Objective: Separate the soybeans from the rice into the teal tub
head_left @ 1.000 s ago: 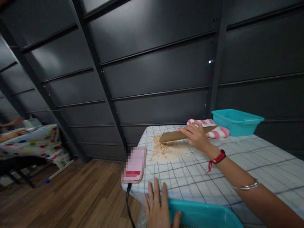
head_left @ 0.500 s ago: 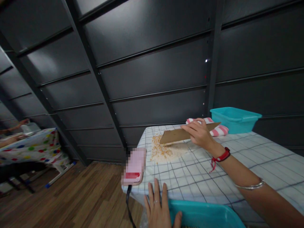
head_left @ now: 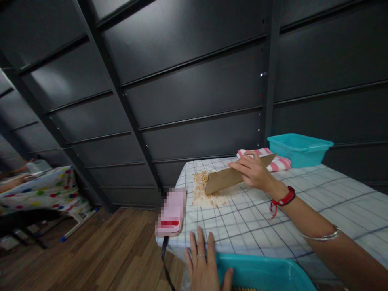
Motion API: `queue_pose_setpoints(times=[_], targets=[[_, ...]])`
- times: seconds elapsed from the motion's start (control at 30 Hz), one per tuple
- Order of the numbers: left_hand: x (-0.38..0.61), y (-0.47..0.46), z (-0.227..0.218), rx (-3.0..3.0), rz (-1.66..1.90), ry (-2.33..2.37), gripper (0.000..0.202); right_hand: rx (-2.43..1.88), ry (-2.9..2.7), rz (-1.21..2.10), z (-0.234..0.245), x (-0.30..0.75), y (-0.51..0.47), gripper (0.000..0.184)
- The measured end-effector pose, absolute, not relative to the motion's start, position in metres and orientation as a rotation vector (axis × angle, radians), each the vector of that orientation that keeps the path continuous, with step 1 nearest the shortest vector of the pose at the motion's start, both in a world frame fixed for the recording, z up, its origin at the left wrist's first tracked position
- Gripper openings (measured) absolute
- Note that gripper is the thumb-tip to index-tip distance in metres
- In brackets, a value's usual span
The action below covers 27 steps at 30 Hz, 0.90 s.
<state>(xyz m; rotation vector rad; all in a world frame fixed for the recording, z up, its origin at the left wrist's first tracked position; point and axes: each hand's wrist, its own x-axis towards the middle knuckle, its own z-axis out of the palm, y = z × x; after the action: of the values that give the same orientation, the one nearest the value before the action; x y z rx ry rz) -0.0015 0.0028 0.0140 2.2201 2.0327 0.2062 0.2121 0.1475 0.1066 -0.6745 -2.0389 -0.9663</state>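
Observation:
My right hand (head_left: 253,169) grips the upper edge of a piece of brown cardboard (head_left: 222,180), which leans on the checked tablecloth (head_left: 251,226). Its lower left corner touches a spread of yellow corn-like kernels (head_left: 200,190) and pale crumbs, and hides part of them. My left hand (head_left: 204,258) has its fingers stretched out at the table's front edge, against the left end of a turquoise basin (head_left: 257,262). Some yellowish grains show at the bottom of that basin, mostly cut off by the frame.
A second turquoise basin (head_left: 300,149) stands at the table's back right, beside a folded pink-striped cloth (head_left: 279,163). A pink phone (head_left: 172,210) with a black strap lies at the left edge. Farther left, a person's arms reach over a dotted tablecloth (head_left: 45,188). A dark panelled wall (head_left: 194,93) rises behind.
My right hand has drawn the cardboard slightly toward me, over the near kernels and crumbs, and its left end now sits lower. My left hand has stayed in place.

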Motion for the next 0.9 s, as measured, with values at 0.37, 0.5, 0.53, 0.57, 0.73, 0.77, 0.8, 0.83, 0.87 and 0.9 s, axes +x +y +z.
queue_pose_setpoints(times=[0.37, 0.5, 0.53, 0.57, 0.73, 0.77, 0.8, 0.83, 0.87, 0.9], targets=[[-0.003, 0.004, 0.006, 2.238, 0.263, 2.011, 0.066, -0.644, -2.084, -0.924, 0.104, 0.204, 0.143, 0.035], [-0.004, 0.005, 0.004, 2.265, 0.294, 2.051, 0.066, -0.627, -2.111, -0.918, 0.109, 0.207, 0.138, 0.036], [-0.004, 0.005, 0.004, 2.266, 0.294, 2.050, 0.066, -0.623, -2.114, -0.920, 0.110, 0.207, 0.137, 0.036], [-0.004, 0.005, 0.005, 2.263, 0.291, 2.042, 0.066, -0.619, -2.115, -0.924, 0.110, 0.207, 0.136, 0.035], [-0.003, 0.005, 0.007, 2.251, 0.259, 2.009, 0.066, -0.625, -2.103, -0.954, 0.106, 0.200, 0.135, 0.035], [-0.003, 0.005, 0.006, 2.256, 0.258, 2.015, 0.066, -0.629, -2.102, -0.959, 0.105, 0.198, 0.135, 0.036], [-0.003, 0.005, 0.005, 2.263, 0.264, 2.021, 0.065, -0.631, -2.103, -0.963, 0.105, 0.196, 0.135, 0.037], [-0.003, 0.005, 0.004, 2.268, 0.274, 2.027, 0.065, -0.630, -2.107, -0.965, 0.104, 0.195, 0.135, 0.038], [-0.003, 0.005, 0.003, 2.273, 0.287, 2.029, 0.065, -0.626, -2.112, -0.967, 0.104, 0.194, 0.134, 0.039], [-0.004, 0.006, 0.001, 2.276, 0.298, 2.028, 0.065, -0.619, -2.118, -0.969, 0.104, 0.193, 0.134, 0.039]])
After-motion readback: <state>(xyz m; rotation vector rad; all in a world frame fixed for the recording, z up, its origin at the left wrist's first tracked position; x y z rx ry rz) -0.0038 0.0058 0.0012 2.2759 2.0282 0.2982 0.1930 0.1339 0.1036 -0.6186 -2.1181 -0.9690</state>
